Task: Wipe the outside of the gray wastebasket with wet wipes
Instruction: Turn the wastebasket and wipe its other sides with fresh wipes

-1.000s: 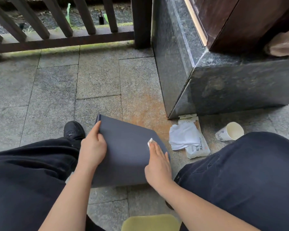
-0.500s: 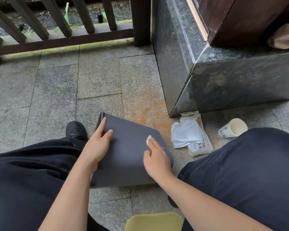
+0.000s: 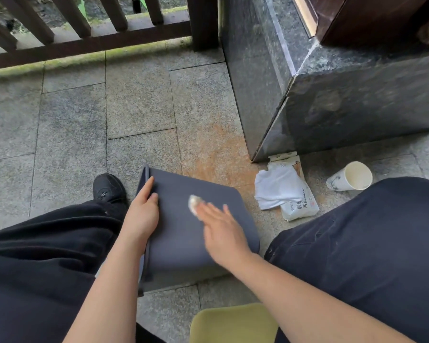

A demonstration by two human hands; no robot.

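Midway, by the look of it. Gray wastebasket [image 3: 183, 226] on its side on the stone floor [image 3: 72, 134], between the knees, rim to the left. Left hand [image 3: 141, 216] steadying the rim end, fingers straight and together. Right hand [image 3: 223, 233] blurred, fingers spread flat, pressing a balled wet wipe [image 3: 193, 203] onto the upper face. No telling how clean that face is; underside and hidden sides probably left. Wipes pack [image 3: 295, 201] and paper cup [image 3: 349, 177] just to the right.
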